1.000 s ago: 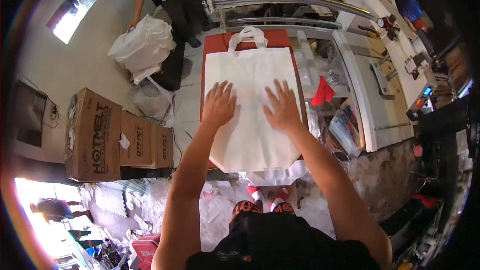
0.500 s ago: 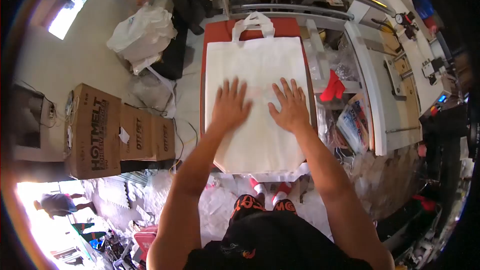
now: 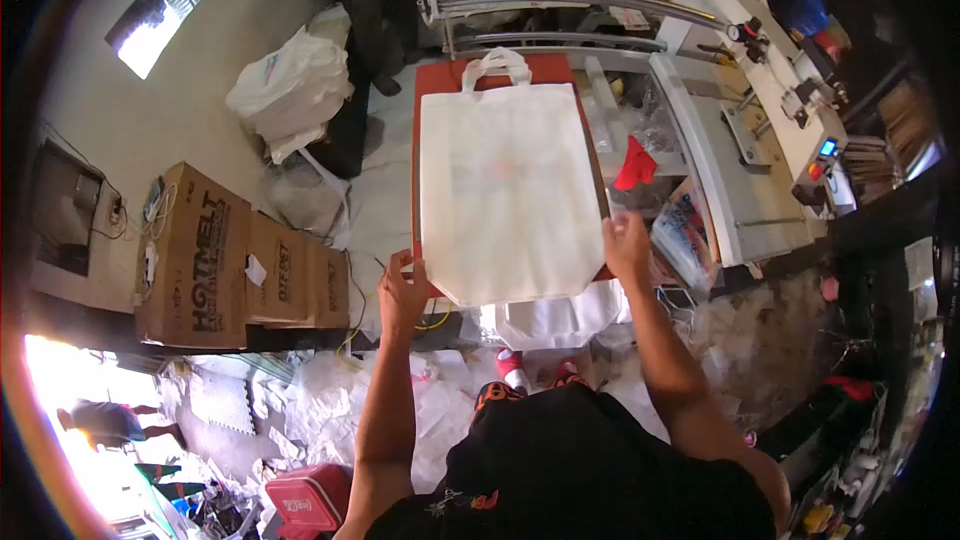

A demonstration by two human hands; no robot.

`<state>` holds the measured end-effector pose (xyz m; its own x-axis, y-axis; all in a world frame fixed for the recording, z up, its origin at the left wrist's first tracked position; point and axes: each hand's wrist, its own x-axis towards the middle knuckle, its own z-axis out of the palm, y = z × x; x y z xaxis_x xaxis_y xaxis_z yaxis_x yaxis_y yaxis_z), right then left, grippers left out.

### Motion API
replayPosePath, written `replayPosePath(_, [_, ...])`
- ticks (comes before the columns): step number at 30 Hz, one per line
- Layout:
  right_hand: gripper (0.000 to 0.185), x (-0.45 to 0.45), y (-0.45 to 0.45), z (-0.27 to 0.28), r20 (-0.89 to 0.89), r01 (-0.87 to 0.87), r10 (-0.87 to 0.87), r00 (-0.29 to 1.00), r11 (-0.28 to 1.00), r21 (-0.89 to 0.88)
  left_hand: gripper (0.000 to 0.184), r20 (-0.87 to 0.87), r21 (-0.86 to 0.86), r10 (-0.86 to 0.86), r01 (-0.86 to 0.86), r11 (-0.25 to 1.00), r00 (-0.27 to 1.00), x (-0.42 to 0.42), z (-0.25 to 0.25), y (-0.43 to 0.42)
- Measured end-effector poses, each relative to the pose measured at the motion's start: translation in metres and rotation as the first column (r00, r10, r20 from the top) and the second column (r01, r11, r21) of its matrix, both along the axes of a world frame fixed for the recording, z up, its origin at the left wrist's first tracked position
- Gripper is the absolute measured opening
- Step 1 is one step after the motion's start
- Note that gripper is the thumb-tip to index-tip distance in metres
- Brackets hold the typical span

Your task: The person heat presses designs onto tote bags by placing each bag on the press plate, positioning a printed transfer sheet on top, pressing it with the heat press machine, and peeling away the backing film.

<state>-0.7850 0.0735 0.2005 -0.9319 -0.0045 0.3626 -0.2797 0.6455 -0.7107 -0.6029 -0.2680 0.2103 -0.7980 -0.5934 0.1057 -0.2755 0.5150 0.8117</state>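
A white tote bag (image 3: 510, 200) lies flat, handles at the far end, on a red board (image 3: 592, 90) that shows around its edges. A faint reddish and grey patch shows in the bag's upper middle. By the bag's near left edge is my left hand (image 3: 402, 292), fingers curled in at the border of bag and board. My right hand (image 3: 627, 248) is closed at the opposite edge, somewhat farther up. Whether the fingers pinch the fabric or the board is hidden. Below the near edge hangs another shiny white sheet or bag (image 3: 560, 320).
Metal rails (image 3: 570, 0) cross behind the board. A white machine frame with a control box (image 3: 825, 162) stands right, near a red cloth (image 3: 635, 165). Left are cardboard boxes (image 3: 205, 270) and a pile of white bags (image 3: 292, 90). Another person (image 3: 375, 15) stands at the back.
Both hands have left the bag's surface, where they lay flat with spread fingers, and moved outward to its two sides, fingers now curled. The bag still lies flat. The camera view has shifted.
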Motion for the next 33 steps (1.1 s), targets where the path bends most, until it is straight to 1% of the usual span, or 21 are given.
replayPosePath(2, [0.032,0.015,0.003,-0.002,0.327,0.031,-0.033,0.945,0.999,0.009,0.025,0.019,-0.014,0.037,-0.037,0.999,0.999,-0.010,-0.015,-0.002])
replayPosePath(3, [0.032,0.017,0.004,-0.006,0.322,0.035,-0.036,0.946,0.999,0.009,0.025,0.014,-0.014,0.033,-0.033,0.999,0.999,-0.014,-0.020,-0.001])
replayPosePath(5, [0.033,0.018,0.001,-0.015,0.269,0.004,0.001,0.963,1.000,-0.021,0.027,0.078,0.095,0.068,-0.075,0.993,0.995,-0.018,-0.029,-0.004])
replayPosePath(6, [0.032,0.017,-0.002,-0.014,0.333,0.017,-0.004,0.943,0.999,-0.035,0.027,0.081,0.092,0.076,-0.084,0.992,0.994,-0.017,-0.026,-0.003])
replayPosePath(8, [0.031,0.017,-0.003,-0.024,0.321,0.028,-0.008,0.947,0.998,-0.058,0.034,0.145,0.094,0.044,-0.058,0.994,0.988,-0.019,-0.022,0.000])
replayPosePath(12, [0.029,0.009,-0.002,-0.033,0.310,0.073,-0.042,0.950,0.993,-0.089,0.038,0.132,0.083,0.072,-0.083,0.993,0.989,-0.020,-0.021,0.004])
replayPosePath(14, [0.028,0.010,0.000,-0.035,0.322,0.092,-0.058,0.945,0.992,-0.091,0.039,0.126,0.135,0.081,-0.098,0.986,0.989,-0.021,-0.021,0.005])
replayPosePath(17, [0.028,0.017,-0.001,-0.020,0.347,0.091,-0.039,0.937,0.987,-0.135,0.040,0.121,0.131,0.075,-0.091,0.987,0.990,-0.019,-0.029,0.002])
replayPosePath(20, [0.029,0.019,0.001,-0.014,0.363,0.054,-0.019,0.932,0.995,-0.085,0.034,0.051,0.131,0.093,-0.098,0.987,0.994,-0.017,-0.025,0.006])
replayPosePath(21, [0.029,0.018,0.002,-0.014,0.368,0.067,-0.031,0.929,0.994,-0.084,0.034,0.056,0.130,0.080,-0.086,0.988,0.995,-0.018,-0.034,0.004])
replayPosePath(23, [0.031,0.017,0.010,-0.015,0.317,0.019,0.038,0.947,0.984,-0.175,0.033,0.085,0.234,0.143,-0.160,0.959,0.986,-0.019,-0.061,-0.005])
replayPosePath(24, [0.032,0.015,0.020,-0.017,0.272,0.027,0.022,0.962,0.984,-0.176,0.034,0.090,0.107,0.161,-0.171,0.979,0.983,-0.011,-0.045,-0.002])
replayPosePath(25, [0.033,0.018,0.037,-0.010,0.248,0.058,-0.030,0.968,0.993,-0.106,0.036,0.089,-0.018,0.165,-0.164,0.986,0.982,-0.002,-0.030,-0.002])
replayPosePath(26, [0.034,0.013,0.067,-0.021,0.301,0.074,-0.027,0.953,0.986,-0.147,0.038,-0.202,0.677,0.191,-0.005,0.736,0.961,0.023,-0.085,-0.039])
replayPosePath(27, [0.035,0.016,0.126,-0.047,0.370,0.144,-0.070,0.926,0.973,-0.178,0.039,-0.069,0.635,0.330,-0.214,0.743,0.941,0.053,-0.075,-0.029])
replayPosePath(28, [0.035,0.016,0.160,-0.069,0.363,0.214,-0.190,0.912,0.977,-0.027,0.039,-0.012,0.608,0.460,-0.358,0.709,0.888,0.064,-0.058,-0.012])
replayPosePath(29, [0.035,0.018,0.197,-0.097,0.380,0.236,-0.213,0.900,0.972,-0.014,0.044,0.014,0.588,0.553,-0.454,0.670,0.833,0.085,-0.081,-0.013])
replayPosePath(30, [0.034,0.019,0.234,-0.127,0.411,0.202,-0.235,0.881,0.972,0.121,0.054,0.078,0.368,0.448,-0.444,0.817,0.890,0.128,-0.134,-0.032])
replayPosePath(31, [0.033,0.014,0.268,-0.156,0.437,0.152,-0.252,0.863,0.956,0.251,0.055,0.212,0.535,0.522,-0.545,0.646,0.826,0.144,-0.135,-0.013])
replayPosePath(32, [0.033,0.004,0.299,-0.184,0.455,0.144,-0.257,0.853,0.953,0.267,0.044,0.335,0.472,0.499,-0.601,0.645,0.799,0.173,-0.166,-0.010])
replayPosePath(33, [0.034,-0.008,0.327,-0.213,0.478,0.168,-0.292,0.828,0.944,0.286,0.039,0.424,0.368,0.440,-0.595,0.715,0.791,0.194,-0.181,0.006])
